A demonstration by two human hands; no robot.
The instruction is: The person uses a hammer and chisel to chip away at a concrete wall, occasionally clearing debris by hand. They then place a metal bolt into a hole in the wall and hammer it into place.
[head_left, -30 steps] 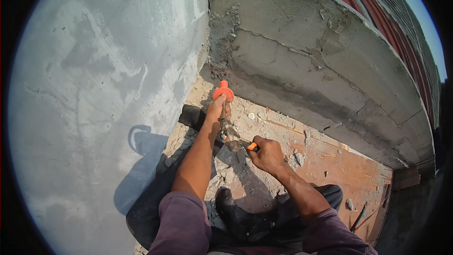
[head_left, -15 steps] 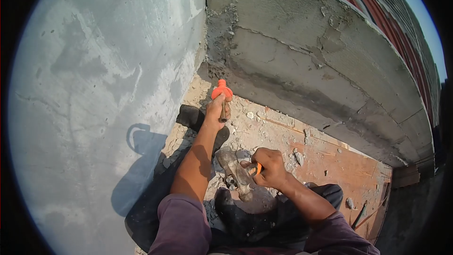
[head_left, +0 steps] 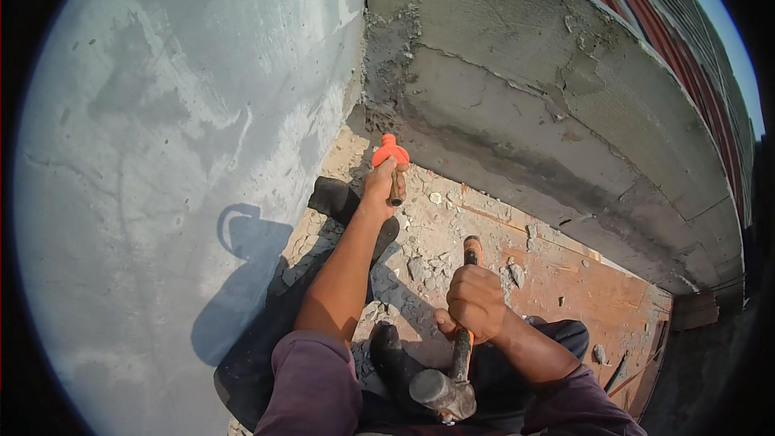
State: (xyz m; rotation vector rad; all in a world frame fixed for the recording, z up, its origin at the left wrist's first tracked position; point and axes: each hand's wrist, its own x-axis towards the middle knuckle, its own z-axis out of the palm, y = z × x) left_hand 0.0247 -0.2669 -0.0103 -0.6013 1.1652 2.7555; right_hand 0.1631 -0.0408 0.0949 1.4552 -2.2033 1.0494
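Note:
My left hand (head_left: 379, 186) is wrapped round a chisel with an orange hand guard (head_left: 391, 152). The chisel points away from me, low toward the corner of the two walls, its dark struck end facing me; its working tip is hidden. My right hand (head_left: 476, 303) grips a hammer by its black and orange handle. The heavy metal hammer head (head_left: 442, 394) hangs close to my body between my knees, apart from the chisel. Broken mortar (head_left: 424, 266) lies on the floor between my hands.
A smooth grey wall (head_left: 178, 113) rises on the left. A rough, cracked concrete wall (head_left: 525, 113) runs along the front and right. Dusty reddish boards (head_left: 565, 287) with rubble cover the floor. My dark-socked foot (head_left: 333, 196) rests by the left wall.
My right hand has drawn the hammer back, its head dropping toward my body and the handle turning upright. The chisel in my left hand shifted slightly right along with the whole view.

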